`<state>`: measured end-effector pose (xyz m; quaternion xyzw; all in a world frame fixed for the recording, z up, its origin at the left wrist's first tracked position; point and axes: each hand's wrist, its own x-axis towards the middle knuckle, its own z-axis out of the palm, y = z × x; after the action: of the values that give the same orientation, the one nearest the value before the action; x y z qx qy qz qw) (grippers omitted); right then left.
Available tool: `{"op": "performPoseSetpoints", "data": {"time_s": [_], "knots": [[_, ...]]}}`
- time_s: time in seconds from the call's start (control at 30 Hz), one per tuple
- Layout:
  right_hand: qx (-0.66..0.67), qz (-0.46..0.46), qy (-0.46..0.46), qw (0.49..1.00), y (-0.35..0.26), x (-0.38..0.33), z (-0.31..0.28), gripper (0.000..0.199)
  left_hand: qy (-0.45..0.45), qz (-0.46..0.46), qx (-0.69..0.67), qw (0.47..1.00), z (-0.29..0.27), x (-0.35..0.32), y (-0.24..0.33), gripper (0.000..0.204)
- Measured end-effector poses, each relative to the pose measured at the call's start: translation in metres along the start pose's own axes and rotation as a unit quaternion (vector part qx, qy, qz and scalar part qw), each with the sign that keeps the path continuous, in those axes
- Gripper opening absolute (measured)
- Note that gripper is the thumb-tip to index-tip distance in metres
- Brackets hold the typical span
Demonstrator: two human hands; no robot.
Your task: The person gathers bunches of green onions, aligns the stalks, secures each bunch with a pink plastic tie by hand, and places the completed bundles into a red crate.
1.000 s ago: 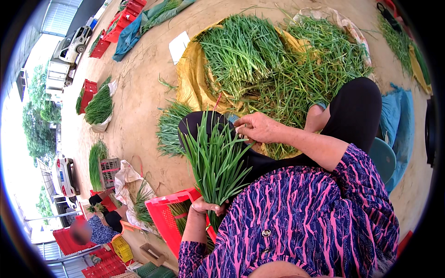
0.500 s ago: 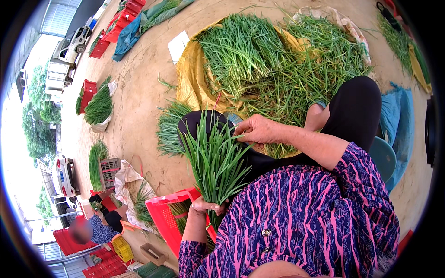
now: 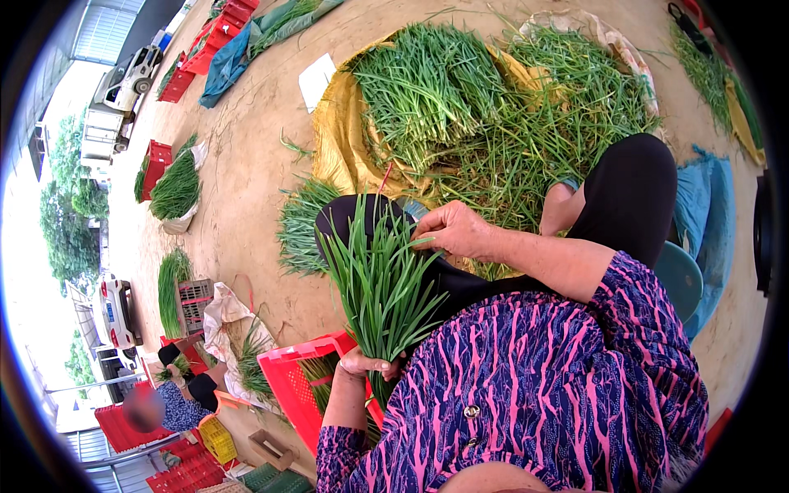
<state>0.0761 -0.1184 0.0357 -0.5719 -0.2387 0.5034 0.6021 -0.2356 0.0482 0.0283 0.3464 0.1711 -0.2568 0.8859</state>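
My left hand [image 3: 367, 364] grips the stems of a fanned bunch of long green leaves [image 3: 380, 279], held upright over my lap. My right hand [image 3: 458, 231] reaches across to the tips of that bunch and pinches a leaf between its fingers. Beyond my knees lies a big heap of the same green stalks [image 3: 493, 107] on a yellow sheet [image 3: 339, 135]. My sleeves are purple with pink streaks.
A red plastic crate [image 3: 306, 386] stands by my left elbow. A smaller green bundle [image 3: 297, 226] lies on the dirt floor. Another person [image 3: 160, 403] crouches at lower left by red crates and more bundles [image 3: 175, 185]. Blue cloth [image 3: 703, 214] lies at my right; cars stand far left.
My right hand has shifted slightly along the leaf tips of the bunch; my left hand keeps its grip on the stems.
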Motion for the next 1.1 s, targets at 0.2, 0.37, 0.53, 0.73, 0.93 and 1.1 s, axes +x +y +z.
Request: {"op": "performPoseSetpoints", "data": {"time_s": [0.2,0.37,0.53,0.73,0.93,1.1], "knots": [[0.273,0.034,0.164,0.948,-0.018,0.008,-0.014,0.016,-0.001,0.009,0.013,1.000,0.001,-0.001,0.000,0.043],[-0.004,-0.036,0.195,0.980,-0.016,0.015,-0.084,0.023,0.000,0.005,0.004,1.000,-0.001,-0.002,-0.002,0.043],[-0.238,-0.085,0.097,0.963,0.007,0.015,-0.096,0.034,-0.004,0.006,0.002,1.000,-0.003,-0.004,-0.003,0.041],[-0.170,-0.075,-0.036,0.982,0.004,0.009,-0.068,0.076,-0.010,0.003,0.001,1.000,0.001,-0.001,-0.001,0.041],[-0.285,-0.070,-0.029,0.956,-0.012,0.003,-0.053,0.074,-0.005,0.012,0.005,1.000,0.001,-0.001,-0.003,0.042],[-0.326,-0.155,0.031,0.932,-0.004,0.007,-0.039,0.039,0.006,0.007,0.007,1.000,0.005,0.000,0.001,0.043]]}}
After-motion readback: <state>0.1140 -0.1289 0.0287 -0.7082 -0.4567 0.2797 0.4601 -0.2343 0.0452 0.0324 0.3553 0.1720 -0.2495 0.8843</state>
